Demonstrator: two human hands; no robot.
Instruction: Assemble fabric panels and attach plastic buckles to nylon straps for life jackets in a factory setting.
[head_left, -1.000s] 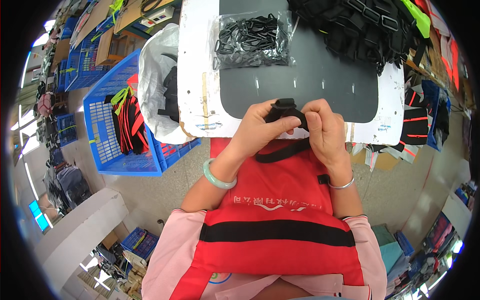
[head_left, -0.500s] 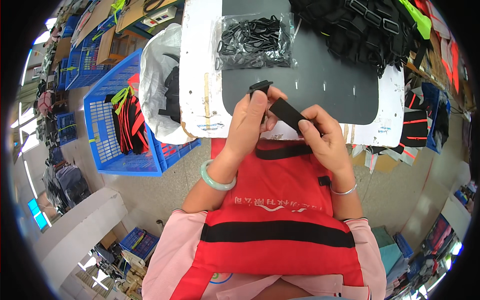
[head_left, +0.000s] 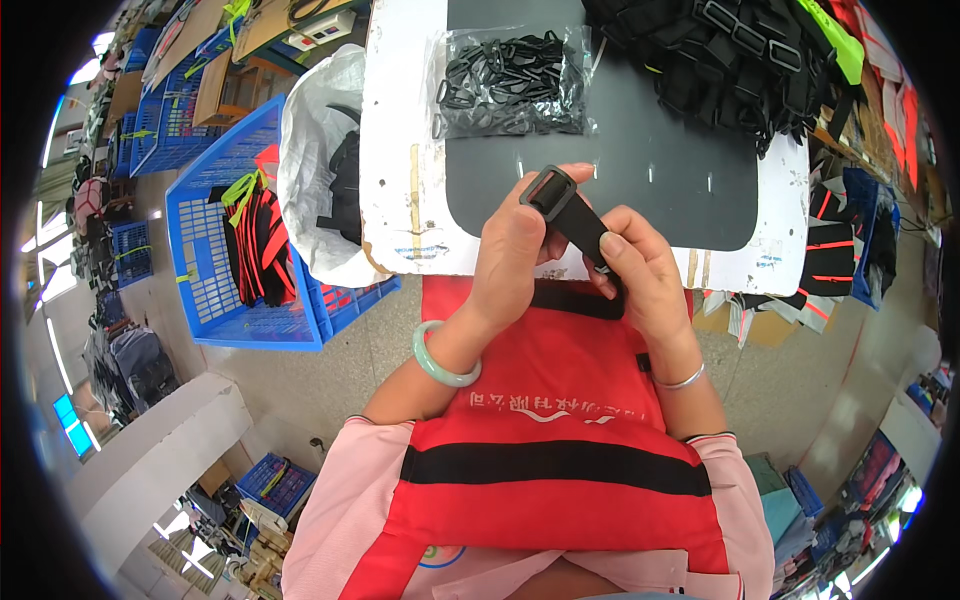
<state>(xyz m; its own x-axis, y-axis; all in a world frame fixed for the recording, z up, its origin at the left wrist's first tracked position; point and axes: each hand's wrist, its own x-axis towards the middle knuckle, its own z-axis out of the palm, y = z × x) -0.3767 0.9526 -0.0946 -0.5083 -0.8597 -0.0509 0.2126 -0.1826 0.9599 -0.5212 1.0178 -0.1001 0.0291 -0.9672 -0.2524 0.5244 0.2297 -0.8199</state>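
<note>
A black slide buckle [head_left: 549, 188] sits at the upper end of a black webbing strap [head_left: 583, 228], above the table's near edge. My left hand [head_left: 515, 245] is closed round the buckle end, its thumb in front and fingers partly hidden behind. Lower down the strap, my right hand [head_left: 641, 262] pinches the webbing between thumb and fingers. The rest of the strap loops down in front of my red apron [head_left: 560, 370]. How far the webbing runs through the buckle is hard to make out.
On the table [head_left: 400, 200] lies a clear bag of black buckles [head_left: 512, 85]. A heap of black straps with buckles [head_left: 730, 70] covers its far right. At left stand a white sack [head_left: 310, 180] and a blue crate [head_left: 195, 290] holding red-and-black straps [head_left: 262, 250].
The buckle has turned to show its frame and now lies against the strap's end. My left hand has shifted slightly right, and the strap's loop hangs differently below my right hand.
</note>
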